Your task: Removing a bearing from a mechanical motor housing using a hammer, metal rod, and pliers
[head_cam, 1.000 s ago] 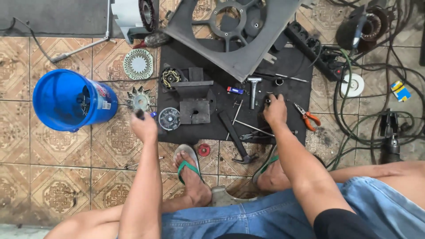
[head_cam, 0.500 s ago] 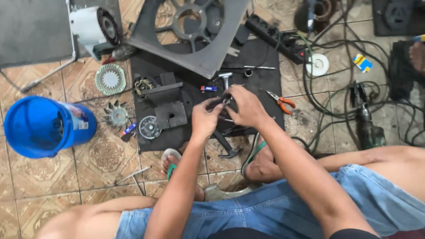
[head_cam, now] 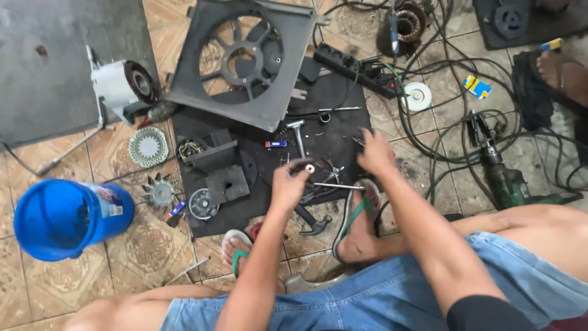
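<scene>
Left grip (head_cam: 288, 184) pinching small bearing (head_cam: 310, 168), right hand (head_cam: 375, 153) hovering

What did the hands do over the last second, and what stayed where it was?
The left hand left the small finned wheel on the tiles and came to the black mat, now pinching a small round part. The right hand parted from it, rightward. Blue bucket and fan shroud stayed.

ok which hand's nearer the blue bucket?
Left. The left hand sits mid-mat, closer to the blue bucket at far left; the right hand is farther right.
</scene>
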